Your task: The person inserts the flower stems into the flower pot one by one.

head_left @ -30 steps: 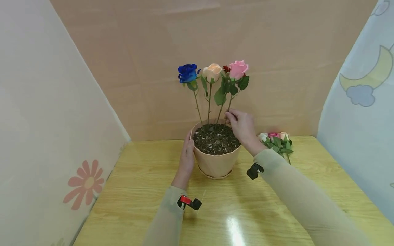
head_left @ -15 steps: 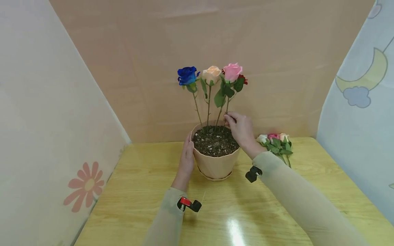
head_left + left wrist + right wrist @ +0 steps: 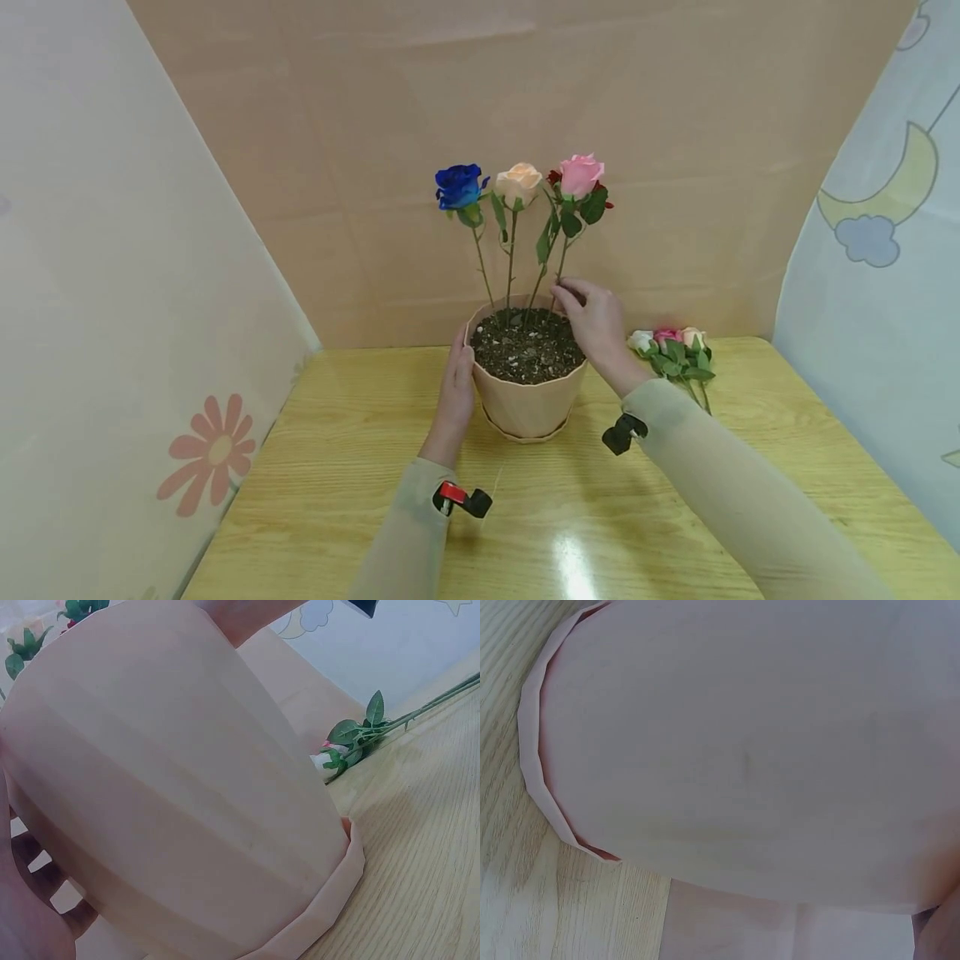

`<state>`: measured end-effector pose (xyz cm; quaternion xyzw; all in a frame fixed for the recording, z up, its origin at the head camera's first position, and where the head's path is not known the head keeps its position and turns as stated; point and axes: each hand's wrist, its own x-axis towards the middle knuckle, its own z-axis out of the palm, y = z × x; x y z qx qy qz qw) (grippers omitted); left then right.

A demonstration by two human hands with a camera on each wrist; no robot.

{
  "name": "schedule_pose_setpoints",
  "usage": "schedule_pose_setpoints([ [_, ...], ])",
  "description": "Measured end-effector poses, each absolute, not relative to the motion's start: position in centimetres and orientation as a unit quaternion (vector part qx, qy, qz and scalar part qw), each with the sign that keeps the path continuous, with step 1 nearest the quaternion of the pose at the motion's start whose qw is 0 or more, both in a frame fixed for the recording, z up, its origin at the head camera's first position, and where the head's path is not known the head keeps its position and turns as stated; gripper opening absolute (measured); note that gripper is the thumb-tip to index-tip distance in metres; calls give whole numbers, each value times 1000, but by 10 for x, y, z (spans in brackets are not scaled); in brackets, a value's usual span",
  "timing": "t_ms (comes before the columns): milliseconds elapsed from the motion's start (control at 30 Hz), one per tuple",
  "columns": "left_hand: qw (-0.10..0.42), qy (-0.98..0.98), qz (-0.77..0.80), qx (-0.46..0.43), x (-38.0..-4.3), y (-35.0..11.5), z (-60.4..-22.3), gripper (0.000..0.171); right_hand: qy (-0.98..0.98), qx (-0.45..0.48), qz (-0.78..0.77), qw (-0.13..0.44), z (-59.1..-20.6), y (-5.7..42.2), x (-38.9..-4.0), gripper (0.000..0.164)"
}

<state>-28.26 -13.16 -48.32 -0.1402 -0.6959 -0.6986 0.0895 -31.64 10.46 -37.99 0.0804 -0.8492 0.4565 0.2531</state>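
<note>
In the head view a peach-coloured flower pot [image 3: 528,406] full of dark soil [image 3: 525,358] stands on its saucer [image 3: 525,439]. My left hand [image 3: 453,387] rests against the pot's left side, fingers extended along the wall; the left wrist view shows these fingers [image 3: 46,877] spread behind it. With thumb and fingertips my right hand [image 3: 596,325] pinches the stem of a pink rose [image 3: 582,176] low, above the right back of the soil. Beside it stand a blue rose [image 3: 458,187], a peach rose [image 3: 518,184] and a partly hidden dark red flower [image 3: 553,178]. The pink stem's lower end is hard to see.
Several cut roses [image 3: 672,354] with white, deep pink and peach heads lie on the wooden table [image 3: 360,467], right of the pot. A pinkish-brown backdrop [image 3: 360,208] rises close behind. Patterned pale panels [image 3: 862,275] flank both sides.
The pink rose's head swung left, then back right, as my right hand shifted slightly with its stem. The red flower behind moved a little. My left hand stayed on the pot.
</note>
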Motion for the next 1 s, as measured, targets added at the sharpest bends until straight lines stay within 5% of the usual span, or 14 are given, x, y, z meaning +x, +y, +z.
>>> schedule_pose_setpoints([
  [1000, 90, -705, -690, -140, -284, -133, -483, 64, -885, 23, 405, 226, -366, 220, -269, 55],
])
